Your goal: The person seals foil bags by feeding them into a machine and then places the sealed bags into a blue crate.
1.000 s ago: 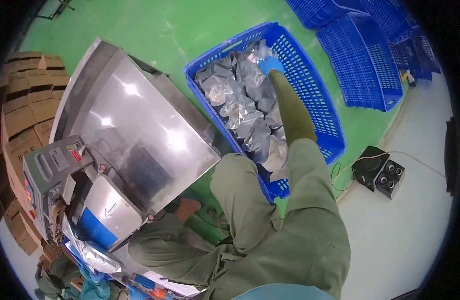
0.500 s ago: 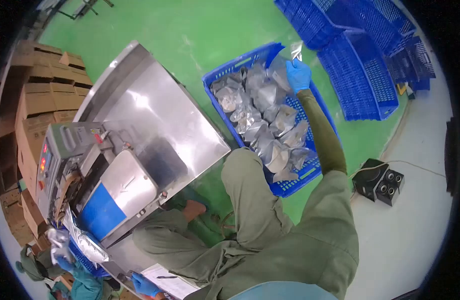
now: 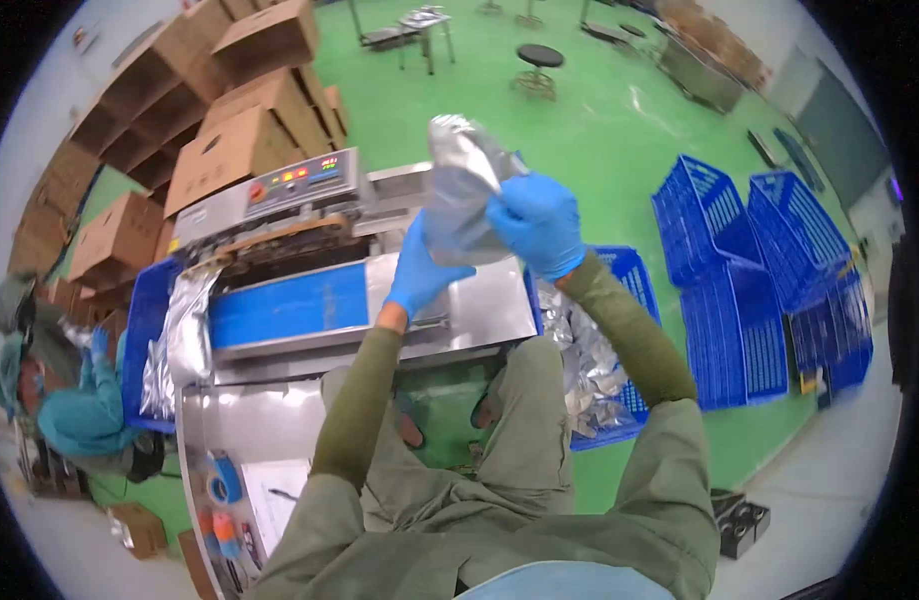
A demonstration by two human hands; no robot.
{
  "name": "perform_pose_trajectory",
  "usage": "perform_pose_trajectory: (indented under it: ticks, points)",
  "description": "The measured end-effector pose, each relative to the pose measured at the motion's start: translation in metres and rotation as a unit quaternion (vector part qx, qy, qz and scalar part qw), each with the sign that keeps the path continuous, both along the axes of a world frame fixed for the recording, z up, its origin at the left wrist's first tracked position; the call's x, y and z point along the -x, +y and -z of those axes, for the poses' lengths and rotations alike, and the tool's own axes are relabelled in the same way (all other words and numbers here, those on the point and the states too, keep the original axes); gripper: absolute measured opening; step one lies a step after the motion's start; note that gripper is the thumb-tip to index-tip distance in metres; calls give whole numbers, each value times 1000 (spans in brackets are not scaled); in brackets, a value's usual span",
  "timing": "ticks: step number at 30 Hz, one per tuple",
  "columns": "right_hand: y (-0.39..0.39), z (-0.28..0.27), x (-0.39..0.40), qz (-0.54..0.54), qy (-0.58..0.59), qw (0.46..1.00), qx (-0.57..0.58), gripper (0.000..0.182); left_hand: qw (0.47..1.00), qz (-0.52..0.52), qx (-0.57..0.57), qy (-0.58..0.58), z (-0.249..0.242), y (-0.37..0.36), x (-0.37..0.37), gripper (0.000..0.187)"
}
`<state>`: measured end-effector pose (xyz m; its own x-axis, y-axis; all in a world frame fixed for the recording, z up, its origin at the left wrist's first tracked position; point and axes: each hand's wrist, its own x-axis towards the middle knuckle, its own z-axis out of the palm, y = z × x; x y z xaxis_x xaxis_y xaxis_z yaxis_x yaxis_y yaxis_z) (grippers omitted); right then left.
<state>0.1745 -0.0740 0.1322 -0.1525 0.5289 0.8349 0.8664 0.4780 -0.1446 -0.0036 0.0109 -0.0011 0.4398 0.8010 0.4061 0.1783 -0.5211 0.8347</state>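
A silver foil bag [image 3: 461, 190] is held up in front of me, above the steel work surface. My right hand [image 3: 539, 225], in a blue glove, is closed on its right side. My left hand [image 3: 426, 272], also gloved in blue, grips its lower left part, thumb stretched out and some fingers hidden behind the foil. Just left of that hand is the sealing machine [image 3: 269, 190] with lit red digits and a blue conveyor belt [image 3: 289, 305]. Another foil bag [image 3: 189, 330] lies at the belt's left end.
Blue crates stand on both sides: one [image 3: 634, 285] with several foil bags by my right knee, another [image 3: 144, 350] at left. Stacked blue crates [image 3: 734, 310] are at right. Cardboard boxes [image 3: 239, 150] rise behind the machine. A co-worker [image 3: 84, 400] sits at far left. Paper [image 3: 269, 500] and tape [image 3: 222, 478] lie nearby.
My view has swung up and left. My right hand has come from the crate to the front of me with a foil bag, and my left hand has risen from beside the paper to hold it.
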Motion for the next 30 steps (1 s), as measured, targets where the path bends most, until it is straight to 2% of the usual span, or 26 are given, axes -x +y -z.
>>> perform_pose_trajectory:
  ticks: [2,4,5,8,9,12,13,14,16,17,20,21,23,24,25,26,27,28,29,30]
  points:
    - [11,10,38,-45,12,999,-16,22,995,40,88,-17,-11,14,42,93]
    - [20,24,67,-57,31,998,-15,22,990,45,128,-20,0,18,85,84]
    - [20,25,77,-25,-16,1000,5,13,987,50,152,-20,3,18,101,79]
    - [11,14,90,-42,138,990,2,9,983,25,180,-5,19,15,114,75]
    - [7,5,85,-52,206,977,-24,24,982,36,186,4,18,16,117,74]
    - [7,6,55,-84,275,958,18,31,976,62,208,26,14,19,113,72]
    - [16,21,49,-123,257,957,59,37,975,63,212,35,10,20,114,70]
    - [18,35,50,-122,246,955,108,36,973,64,217,46,8,20,116,68]
    - [26,57,55,-122,225,946,198,35,983,61,153,79,9,25,121,60]
    - [32,65,52,-87,205,950,217,30,986,58,123,96,10,27,124,57]
    - [36,50,50,-90,186,943,261,18,996,22,67,-45,-39,11,132,47]
    - [37,48,49,-74,159,954,244,16,1000,-14,5,-11,-43,18,136,35]
    - [39,46,46,-45,100,971,213,13,992,-36,-79,94,-65,16,137,27]
    - [41,49,39,-28,42,986,159,13,981,-47,-121,145,-79,12,138,22]
    - [42,53,26,-12,-15,994,103,13,955,-73,-246,147,-83,10,139,16]
    - [41,58,12,4,-74,996,47,14,934,-73,-291,195,-79,16,147,17]
    - [37,67,-2,29,-100,989,101,16,908,-72,-334,243,-74,23,162,18]
    - [32,78,-7,3,-75,993,85,17,877,-68,-375,292,-66,26,172,19]
    - [27,84,-6,-24,-50,996,68,19,871,-81,-395,280,-61,21,172,22]
    - [26,89,-4,-52,-24,997,51,21,903,-91,-374,190,-57,17,167,19]
